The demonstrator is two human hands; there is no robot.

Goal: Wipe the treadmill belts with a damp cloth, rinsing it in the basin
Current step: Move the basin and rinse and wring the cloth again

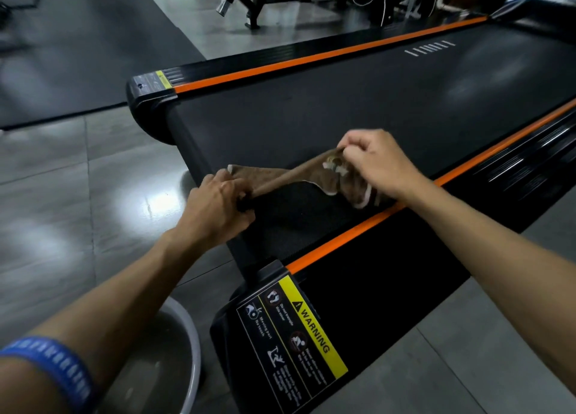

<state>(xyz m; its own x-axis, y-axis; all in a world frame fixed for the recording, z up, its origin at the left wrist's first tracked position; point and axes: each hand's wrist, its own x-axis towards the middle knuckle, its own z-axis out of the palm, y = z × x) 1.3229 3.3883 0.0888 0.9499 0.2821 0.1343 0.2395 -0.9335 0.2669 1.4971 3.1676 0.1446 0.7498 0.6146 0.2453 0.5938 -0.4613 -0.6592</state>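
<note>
Brown and damp-looking, the cloth [299, 176] is stretched into a twisted band above the rear end of the black treadmill belt [358, 102], pale edging showing at its bunched right end; the left hand [218, 208] grips one end with curled fingers, and the right hand [374, 164] pinches the other; orange strips [311, 59] line the belt; a grey basin [190, 351] of water sits on the tiled floor [78, 180] beneath the left forearm.
</note>
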